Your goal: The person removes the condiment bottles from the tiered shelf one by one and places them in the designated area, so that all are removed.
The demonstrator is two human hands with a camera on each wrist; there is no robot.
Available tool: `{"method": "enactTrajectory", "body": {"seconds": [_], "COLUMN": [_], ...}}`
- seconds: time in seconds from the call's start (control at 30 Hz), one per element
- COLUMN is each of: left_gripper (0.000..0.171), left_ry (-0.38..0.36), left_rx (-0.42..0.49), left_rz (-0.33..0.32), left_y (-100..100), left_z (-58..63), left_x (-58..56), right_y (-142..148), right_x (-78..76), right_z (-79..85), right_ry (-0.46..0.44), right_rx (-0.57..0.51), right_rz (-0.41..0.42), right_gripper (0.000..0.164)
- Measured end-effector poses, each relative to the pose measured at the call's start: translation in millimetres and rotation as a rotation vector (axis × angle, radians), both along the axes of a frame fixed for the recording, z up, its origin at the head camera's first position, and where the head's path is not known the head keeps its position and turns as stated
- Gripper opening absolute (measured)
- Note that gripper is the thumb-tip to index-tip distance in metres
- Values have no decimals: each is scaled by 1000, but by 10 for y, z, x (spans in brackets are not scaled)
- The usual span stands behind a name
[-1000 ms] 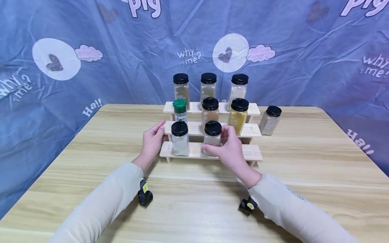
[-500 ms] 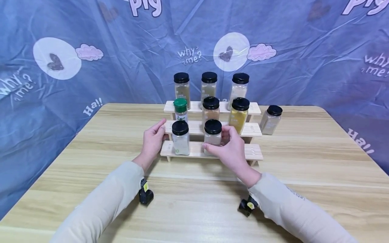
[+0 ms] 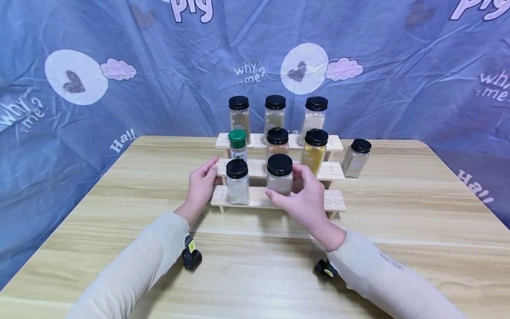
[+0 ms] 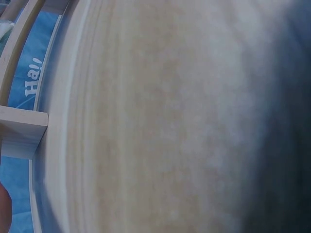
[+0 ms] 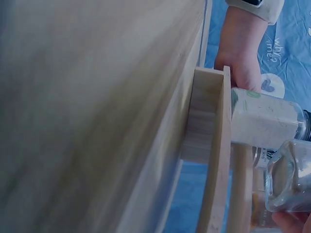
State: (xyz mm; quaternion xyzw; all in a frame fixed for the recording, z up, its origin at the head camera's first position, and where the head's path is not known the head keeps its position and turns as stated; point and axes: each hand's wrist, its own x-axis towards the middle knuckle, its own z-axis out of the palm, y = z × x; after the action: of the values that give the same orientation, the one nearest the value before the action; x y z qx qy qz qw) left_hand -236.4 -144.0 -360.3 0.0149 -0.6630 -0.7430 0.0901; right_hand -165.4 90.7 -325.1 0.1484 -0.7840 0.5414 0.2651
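My right hand (image 3: pixel 307 196) grips a clear spice jar (image 3: pixel 279 182) with a black lid, thumb on its near side and fingers on its right. In the right wrist view the jar's bottom (image 5: pixel 280 179) shows, raised off the lowest step and tilted. My left hand (image 3: pixel 200 184) holds the left end of the three-step wooden spice rack (image 3: pixel 255 200) at the middle step. A black-lidded jar of white powder (image 3: pixel 237 188) stands on the lowest step, left of the held one. The left wrist view shows mostly tabletop, with a rack leg (image 4: pixel 22 131) at its left edge.
On the middle step stand a green-capped shaker (image 3: pixel 237 141), a jar of orange-brown powder (image 3: pixel 277 148) and a yellow one (image 3: pixel 313 155). Three black-lidded jars line the top step, including a pale one (image 3: pixel 314 122). Another jar (image 3: pixel 356 161) stands on the table (image 3: pixel 255 274), right of the rack.
My right hand has raised the spice jar a little off the lowest step and toward me. The left hand stays at the rack's end.
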Motion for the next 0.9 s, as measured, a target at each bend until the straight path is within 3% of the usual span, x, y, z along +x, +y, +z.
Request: {"method": "enactTrajectory", "body": {"seconds": [0.47, 0.9], "left_gripper": [37, 37], "left_ry": [-11, 3], "left_rx": [-10, 2], "left_rz": [1, 7], "left_y": [-15, -7], "left_z": [-1, -16], "left_x": [-2, 7], "right_y": [74, 346], "right_x": [84, 153], "right_z": [151, 326], "right_ry": [219, 271], "right_rx": [5, -62], "right_rz": [-17, -112], "right_gripper": [56, 53]}}
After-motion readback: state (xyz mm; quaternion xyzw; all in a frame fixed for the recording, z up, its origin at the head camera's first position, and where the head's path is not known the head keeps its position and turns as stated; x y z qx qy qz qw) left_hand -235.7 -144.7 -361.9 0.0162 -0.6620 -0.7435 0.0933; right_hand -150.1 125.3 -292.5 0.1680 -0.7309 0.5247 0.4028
